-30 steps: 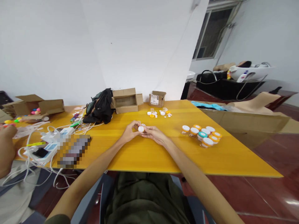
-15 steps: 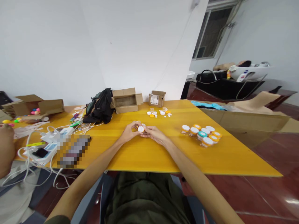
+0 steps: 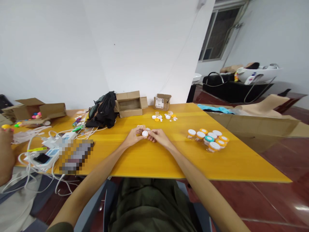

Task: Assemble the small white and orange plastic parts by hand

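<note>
My left hand (image 3: 134, 136) is closed round a small jar with a white lid (image 3: 145, 133), held just above the table. The lid faces up towards me, and fingers hide most of the jar's body. From the right, my right hand (image 3: 158, 138) meets the lid's edge with its thumb and curled fingers. Just behind the hands lie small white pieces (image 3: 148, 129), partly covered. To the right, several clear jars with white, orange and teal lids (image 3: 209, 139) stand in a cluster.
Loose lids and small white pieces (image 3: 167, 117) lie further back, before a small carton (image 3: 162, 101). An open cardboard box (image 3: 130, 104) and a black backpack (image 3: 103, 111) stand at the back left. White cables and power strips (image 3: 49, 158) spread at left, near another person's arm (image 3: 6, 154).
My right hand has shifted slightly, its fingers more curled and lower beside the lid. The jar in my left hand has barely moved. The other person's hand at far left has moved a little.
</note>
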`<state>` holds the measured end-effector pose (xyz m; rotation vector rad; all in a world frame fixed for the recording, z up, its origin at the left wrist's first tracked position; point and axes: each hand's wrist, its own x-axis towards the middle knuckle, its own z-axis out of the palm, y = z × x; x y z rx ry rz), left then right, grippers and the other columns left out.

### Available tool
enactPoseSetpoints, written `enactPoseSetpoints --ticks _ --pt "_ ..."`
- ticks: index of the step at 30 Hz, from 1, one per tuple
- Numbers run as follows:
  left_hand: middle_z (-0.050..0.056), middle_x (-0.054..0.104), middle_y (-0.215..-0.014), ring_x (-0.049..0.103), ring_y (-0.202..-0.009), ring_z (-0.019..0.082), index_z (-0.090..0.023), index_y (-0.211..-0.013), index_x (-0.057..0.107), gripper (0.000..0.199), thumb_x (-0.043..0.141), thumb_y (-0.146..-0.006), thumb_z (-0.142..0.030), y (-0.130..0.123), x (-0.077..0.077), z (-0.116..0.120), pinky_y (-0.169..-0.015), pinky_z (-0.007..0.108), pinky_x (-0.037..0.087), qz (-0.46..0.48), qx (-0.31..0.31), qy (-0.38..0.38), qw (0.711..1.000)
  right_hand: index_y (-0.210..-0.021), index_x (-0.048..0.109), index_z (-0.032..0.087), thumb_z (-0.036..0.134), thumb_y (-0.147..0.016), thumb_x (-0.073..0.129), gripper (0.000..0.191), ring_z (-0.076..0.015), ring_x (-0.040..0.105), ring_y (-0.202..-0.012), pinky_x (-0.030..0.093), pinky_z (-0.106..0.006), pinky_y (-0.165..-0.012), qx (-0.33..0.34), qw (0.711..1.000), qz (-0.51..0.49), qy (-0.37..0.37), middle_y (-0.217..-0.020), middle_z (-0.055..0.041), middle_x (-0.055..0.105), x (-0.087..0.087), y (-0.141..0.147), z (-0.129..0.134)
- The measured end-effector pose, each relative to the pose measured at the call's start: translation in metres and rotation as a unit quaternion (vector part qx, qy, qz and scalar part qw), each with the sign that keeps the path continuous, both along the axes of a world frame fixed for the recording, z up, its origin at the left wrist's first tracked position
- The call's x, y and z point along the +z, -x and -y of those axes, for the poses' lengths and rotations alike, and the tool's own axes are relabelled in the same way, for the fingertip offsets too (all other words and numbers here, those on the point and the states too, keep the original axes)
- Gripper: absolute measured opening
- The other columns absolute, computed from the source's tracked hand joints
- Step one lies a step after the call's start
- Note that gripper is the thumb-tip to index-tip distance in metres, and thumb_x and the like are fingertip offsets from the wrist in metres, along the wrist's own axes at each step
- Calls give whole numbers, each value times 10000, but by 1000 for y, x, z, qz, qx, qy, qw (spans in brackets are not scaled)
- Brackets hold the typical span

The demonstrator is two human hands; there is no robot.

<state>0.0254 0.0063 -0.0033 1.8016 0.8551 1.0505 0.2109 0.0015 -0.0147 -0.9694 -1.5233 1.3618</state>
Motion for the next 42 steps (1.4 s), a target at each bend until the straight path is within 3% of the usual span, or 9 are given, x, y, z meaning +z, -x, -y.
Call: enactPoseSetpoints --ticks 4,9,18,26,35,42 --pt "58 710 -905 668 -824 184 -146 -941 652 476 850 -586 -393 0 -3 -2 -812 322 526 -13 -2 41 999 -681 651 183 372 -787 658 216 -121 570 -538 460 -219 -503 -61 992 38 -105 -596 17 638 -2 0 -2" --pt "53 712 -885 665 -787 170 -143 -967 659 473 836 -606 -391 0 -6 -3 -787 308 526 -21 -13 73 997 -775 698 201 239 -791 650 63 -157 629 -720 502 -271 -681 -63 969 94 -220 -784 -8 700 -2 1 0" --pt "65 713 -970 672 -859 178 -156 -1000 651 466 841 -593 -281 2 -10 -7 -859 333 519 -10 -40 89 995 -814 733 227 98 -832 630 167 -178 630 -830 486 -296 -768 -57 911 200 -355 -868 -40 675 -8 -1 3" --pt "54 704 -954 665 -847 173 -162 -976 638 466 849 -578 -280 0 -10 -5 -839 327 522 -8 -8 67 998 -822 707 206 75 -850 607 167 -177 636 -860 477 -285 -793 -48 894 238 -377 -915 -50 678 -2 0 9" --pt "53 709 -915 661 -825 180 -164 -969 640 461 846 -590 -326 0 -9 -4 -796 313 525 -32 11 25 999 -854 703 211 87 -860 577 177 -185 634 -862 474 -302 -806 -50 904 250 -343 -907 -47 685 2 3 13" --pt "40 729 -897 661 -794 174 -156 -960 670 392 828 -616 -258 -2 -5 -1 -789 299 528 -66 26 9 997 -1070 683 214 87 -863 570 267 -193 626 -930 461 -295 -838 -71 900 276 -329 -1016 -65 687 1 4 15"
